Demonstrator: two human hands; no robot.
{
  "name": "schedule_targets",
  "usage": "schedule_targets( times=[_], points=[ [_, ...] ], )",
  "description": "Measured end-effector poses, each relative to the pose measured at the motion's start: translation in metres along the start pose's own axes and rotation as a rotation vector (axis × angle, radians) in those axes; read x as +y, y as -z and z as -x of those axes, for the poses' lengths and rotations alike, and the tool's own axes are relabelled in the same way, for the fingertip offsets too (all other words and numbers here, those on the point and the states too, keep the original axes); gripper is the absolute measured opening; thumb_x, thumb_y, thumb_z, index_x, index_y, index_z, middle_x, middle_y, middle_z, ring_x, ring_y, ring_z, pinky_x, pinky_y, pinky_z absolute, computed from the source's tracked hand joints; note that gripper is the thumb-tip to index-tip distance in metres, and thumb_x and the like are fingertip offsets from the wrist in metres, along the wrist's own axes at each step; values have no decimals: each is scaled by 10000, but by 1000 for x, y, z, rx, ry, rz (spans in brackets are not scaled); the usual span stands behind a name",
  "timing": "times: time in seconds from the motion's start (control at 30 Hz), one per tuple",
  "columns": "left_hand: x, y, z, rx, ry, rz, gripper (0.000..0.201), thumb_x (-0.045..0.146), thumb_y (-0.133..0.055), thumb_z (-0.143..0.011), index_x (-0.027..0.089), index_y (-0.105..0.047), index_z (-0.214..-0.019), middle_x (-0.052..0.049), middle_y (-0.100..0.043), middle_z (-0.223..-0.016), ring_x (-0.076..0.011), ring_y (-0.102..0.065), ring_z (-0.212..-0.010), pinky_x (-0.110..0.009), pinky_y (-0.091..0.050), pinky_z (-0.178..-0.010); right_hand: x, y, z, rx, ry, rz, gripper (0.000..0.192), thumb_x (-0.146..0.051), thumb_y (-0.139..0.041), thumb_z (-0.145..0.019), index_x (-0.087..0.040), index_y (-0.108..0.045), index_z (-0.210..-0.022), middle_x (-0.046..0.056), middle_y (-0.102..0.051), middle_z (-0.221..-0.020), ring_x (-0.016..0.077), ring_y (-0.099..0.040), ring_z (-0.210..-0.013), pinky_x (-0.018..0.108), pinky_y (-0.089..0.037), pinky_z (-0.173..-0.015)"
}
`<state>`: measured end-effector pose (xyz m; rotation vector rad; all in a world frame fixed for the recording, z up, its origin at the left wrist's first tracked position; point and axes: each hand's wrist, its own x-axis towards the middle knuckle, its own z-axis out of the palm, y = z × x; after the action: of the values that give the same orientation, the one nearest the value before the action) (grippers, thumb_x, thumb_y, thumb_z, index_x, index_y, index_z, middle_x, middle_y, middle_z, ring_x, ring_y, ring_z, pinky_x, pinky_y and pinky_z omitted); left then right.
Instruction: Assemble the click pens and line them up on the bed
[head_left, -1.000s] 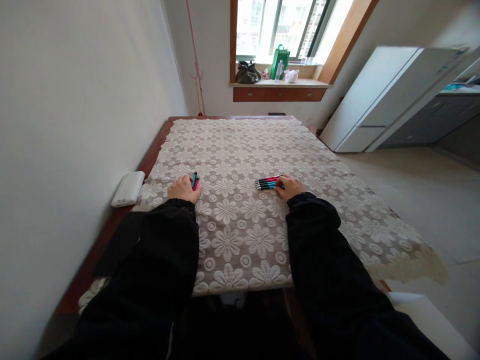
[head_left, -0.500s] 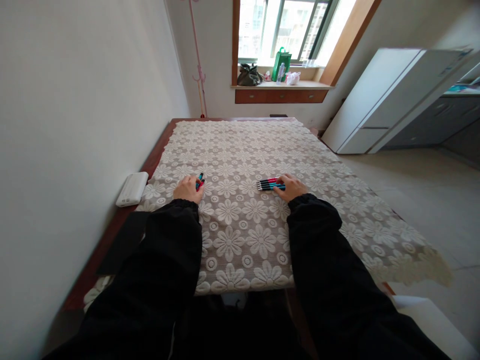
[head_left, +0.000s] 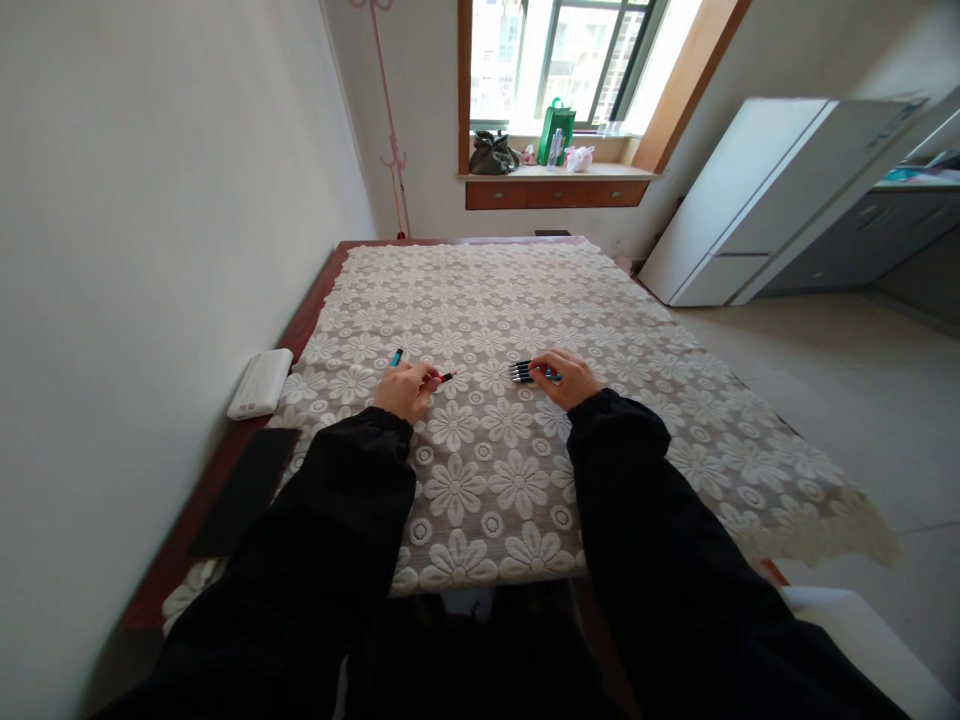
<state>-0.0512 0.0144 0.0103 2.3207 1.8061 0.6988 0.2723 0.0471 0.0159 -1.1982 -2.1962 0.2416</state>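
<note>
My left hand point(head_left: 406, 389) is closed in a pinch on a red pen point(head_left: 448, 377), whose black end with a small tip points right. Just behind that hand a teal pen point(head_left: 397, 356) with a black end shows; its lower part is hidden by my fingers. To the right, several pens point(head_left: 520, 372) lie side by side in a small bundle, their black ends with silver tips facing left. My right hand point(head_left: 566, 378) has its fingers curled around the other end of the bundle, and a bit of teal barrel shows between them.
A patterned flower tablecloth point(head_left: 457, 487) covers the table. At the left edge are a white box-shaped device point(head_left: 259, 384) and a black flat object point(head_left: 244, 493), close to the wall. A white fridge point(head_left: 739, 200) stands beyond on the right, and bags sit on the windowsill point(head_left: 555, 173).
My left hand has moved right with the red pen, away from the teal pen, and the red pen now points toward the bundle. My right hand stays at the bundle, fingers more curled.
</note>
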Motion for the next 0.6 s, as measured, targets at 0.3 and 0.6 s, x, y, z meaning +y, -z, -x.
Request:
schedule_targets(
  times=[0.3,0.6],
  points=[
    [23,-6,11,17,-285,115,227,435,-602,-939,242,-703,-1006,-38,-756,-969,-212,-657,-978,-367,-437,-943,-66,-41,-8,-366,176,-50,368,-445,-596,-944,-221,-595,-1236,57,-708,-1041,168,-626,-828,271,-434,-764],
    [7,-6,4,-8,-172,130,178,346,-695,-864,244,-733,-1005,-29,-754,-924,-210,-672,-951,-371,-462,-957,-43,-39,-6,-311,-13,150,241,-310,-470,-990,-201,-683,-1013,68,-735,-916,200,-663,-843,274,-392,-711]
  ],
)
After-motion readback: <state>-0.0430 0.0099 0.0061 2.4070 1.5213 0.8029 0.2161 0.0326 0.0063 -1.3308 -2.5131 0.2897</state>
